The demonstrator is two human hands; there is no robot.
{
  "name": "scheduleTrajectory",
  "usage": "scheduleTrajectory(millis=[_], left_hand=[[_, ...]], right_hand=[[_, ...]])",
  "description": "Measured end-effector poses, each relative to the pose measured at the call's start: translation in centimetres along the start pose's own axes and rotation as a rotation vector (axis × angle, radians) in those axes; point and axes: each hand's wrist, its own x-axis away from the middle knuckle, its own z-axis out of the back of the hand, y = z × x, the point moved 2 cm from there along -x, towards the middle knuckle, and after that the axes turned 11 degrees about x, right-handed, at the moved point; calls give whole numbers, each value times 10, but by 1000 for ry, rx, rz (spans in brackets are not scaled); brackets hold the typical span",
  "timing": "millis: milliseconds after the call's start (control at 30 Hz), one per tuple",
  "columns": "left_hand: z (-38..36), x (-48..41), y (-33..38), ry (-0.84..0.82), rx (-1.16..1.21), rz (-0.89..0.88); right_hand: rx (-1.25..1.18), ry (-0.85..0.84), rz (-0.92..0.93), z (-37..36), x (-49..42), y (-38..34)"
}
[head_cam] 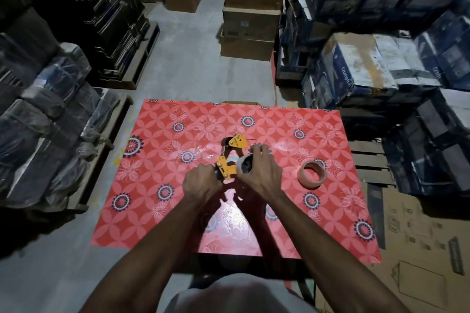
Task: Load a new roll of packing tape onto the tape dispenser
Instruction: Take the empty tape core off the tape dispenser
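An orange-yellow tape dispenser (230, 157) stands over the middle of the red patterned table (152, 211). My left hand (201, 181) is closed around its lower handle end. My right hand (259, 173) wraps a roll of tape (244, 164) sitting against the dispenser's right side; my fingers hide most of that roll. A second roll, brownish and lying flat (312, 173), rests on the table to the right, untouched.
Wrapped bundles on pallets (50, 109) line the left of the table, blue printed cartons (368, 71) the right. Brown cardboard boxes (250, 20) are stacked beyond the far edge. Flattened cardboard (419, 249) lies on the floor at the right.
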Motion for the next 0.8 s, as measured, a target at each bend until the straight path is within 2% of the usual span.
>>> scheduleTrajectory(millis=[133, 267, 400, 533, 800], left_hand=[[-10, 10, 15, 22, 103, 27], [-13, 11, 17, 25, 116, 62], [-12, 11, 13, 22, 106, 71], [-12, 8, 5, -6, 85, 50], [-8, -4, -3, -15, 62, 34]], right_hand=[[138, -63, -92, 1, -7, 12], [-20, -206, -91, -4, -14, 24], [24, -141, -23, -4, -14, 18], [54, -148, 7, -9, -12, 14], [23, -99, -35, -8, -4, -2]])
